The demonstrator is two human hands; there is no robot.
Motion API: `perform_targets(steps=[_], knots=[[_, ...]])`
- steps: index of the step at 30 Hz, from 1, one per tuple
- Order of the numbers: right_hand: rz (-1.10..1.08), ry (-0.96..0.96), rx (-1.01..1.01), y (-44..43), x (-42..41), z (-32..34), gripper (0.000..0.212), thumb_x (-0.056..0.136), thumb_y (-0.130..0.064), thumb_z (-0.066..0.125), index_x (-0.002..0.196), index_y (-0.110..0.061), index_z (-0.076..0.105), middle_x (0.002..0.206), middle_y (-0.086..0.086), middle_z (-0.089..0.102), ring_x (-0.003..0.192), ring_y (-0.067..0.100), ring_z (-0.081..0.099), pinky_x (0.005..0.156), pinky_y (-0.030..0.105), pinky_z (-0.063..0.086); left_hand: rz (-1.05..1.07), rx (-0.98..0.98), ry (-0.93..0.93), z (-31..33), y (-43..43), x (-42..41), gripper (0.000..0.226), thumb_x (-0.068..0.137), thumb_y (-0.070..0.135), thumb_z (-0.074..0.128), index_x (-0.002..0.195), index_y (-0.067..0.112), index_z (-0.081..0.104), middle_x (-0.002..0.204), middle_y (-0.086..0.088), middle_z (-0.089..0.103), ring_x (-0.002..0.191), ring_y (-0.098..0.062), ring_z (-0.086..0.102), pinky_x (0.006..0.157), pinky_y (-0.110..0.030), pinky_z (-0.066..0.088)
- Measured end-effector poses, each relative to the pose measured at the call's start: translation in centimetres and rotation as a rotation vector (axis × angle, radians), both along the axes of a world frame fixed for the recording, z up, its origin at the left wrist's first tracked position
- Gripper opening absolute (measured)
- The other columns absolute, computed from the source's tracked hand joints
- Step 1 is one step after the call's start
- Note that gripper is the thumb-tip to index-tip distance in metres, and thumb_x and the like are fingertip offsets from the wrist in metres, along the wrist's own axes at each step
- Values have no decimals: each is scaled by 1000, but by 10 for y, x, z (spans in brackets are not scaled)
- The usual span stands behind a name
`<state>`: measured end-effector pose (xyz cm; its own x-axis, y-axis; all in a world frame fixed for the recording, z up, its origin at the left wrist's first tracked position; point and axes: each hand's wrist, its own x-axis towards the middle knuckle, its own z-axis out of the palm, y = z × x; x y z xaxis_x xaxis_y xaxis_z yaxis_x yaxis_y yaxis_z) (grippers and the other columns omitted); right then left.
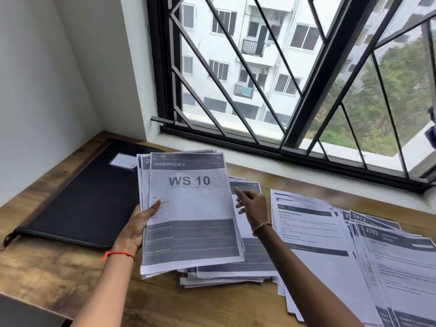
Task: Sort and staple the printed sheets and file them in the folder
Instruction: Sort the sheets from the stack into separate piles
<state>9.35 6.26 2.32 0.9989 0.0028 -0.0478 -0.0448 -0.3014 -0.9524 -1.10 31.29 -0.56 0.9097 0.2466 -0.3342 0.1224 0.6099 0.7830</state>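
The left hand (139, 223) grips a thin bunch of printed sheets by its left edge, thumb pressed on the front, fingers hidden behind; the top page of this held bunch (191, 208) reads "WS 10" under a "WASHROOM 2" header, and the bunch is lifted and tilted toward the camera. Just right of the held bunch, the right hand (252, 204) holds nothing; its forefinger is stretched out and the other fingers loosely bent, the fingertip near the bunch's right edge. Under and to the right of the held bunch lies a loose pile (236, 272) of similar pages. Farther right of the bunch, a fanned spread (330, 232) of numbered sheets covers the surface (47, 274); left of the bunch lies the black folder (82, 197), flat and closed.

The step looks like sorting, with like pages gathered into the held bunch. The next move probably calls for the right hand to pinch one top sheet off the pile without dragging its neighbours, then add it in order. No stapler is in view.
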Motion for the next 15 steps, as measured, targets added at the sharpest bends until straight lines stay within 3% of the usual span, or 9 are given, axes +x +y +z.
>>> perform_targets(steps=[7,8,10,11,12,14,15], knots=[[-9,42,17,4,2,2,33,63,-4,83,92,3,69,79,9,65,68,20,59,54,18,50,-55,-14,-16,0,-11,3,39,94,9,48,133,6,48,110,-19,68,90,-33,69,66,-45,59],[-19,46,17,2,3,0,31,63,-2,82,91,5,70,78,10,65,67,20,59,51,15,49,-52,-18,-12,2,-12,1,46,88,15,59,133,7,49,113,-19,66,92,-33,69,66,-45,58],[-28,43,2,-1,3,-3,28,64,-1,81,89,7,71,78,10,66,64,19,59,47,9,46,-49,-4,11,3,-11,1,84,61,30,86,133,8,49,114,-21,65,95,-34,68,67,-45,58],[-26,39,-13,-2,4,-4,27,65,-2,80,89,7,71,79,11,68,62,17,59,47,9,46,-48,0,17,2,-10,1,93,53,33,90,133,8,49,113,-20,66,95,-34,68,66,-44,58],[-24,39,-25,-3,4,-4,25,67,-3,79,90,6,71,80,11,69,61,14,58,49,9,46,-45,-16,10,3,-9,1,84,61,30,86,133,7,49,111,-20,67,93,-33,68,66,-44,59],[-39,56,-35,-7,6,-5,21,72,-4,75,91,5,72,82,12,69,64,13,59,55,13,47,-36,-66,-8,1,-7,2,46,89,17,58,133,5,48,105,-18,69,89,-32,70,66,-44,59],[-63,61,-41,-10,8,-5,20,74,-4,73,92,5,72,82,12,69,68,15,60,59,16,47,-35,-65,-5,0,-5,3,38,96,13,46,133,6,48,104,-18,70,89,-32,70,66,-45,59]])
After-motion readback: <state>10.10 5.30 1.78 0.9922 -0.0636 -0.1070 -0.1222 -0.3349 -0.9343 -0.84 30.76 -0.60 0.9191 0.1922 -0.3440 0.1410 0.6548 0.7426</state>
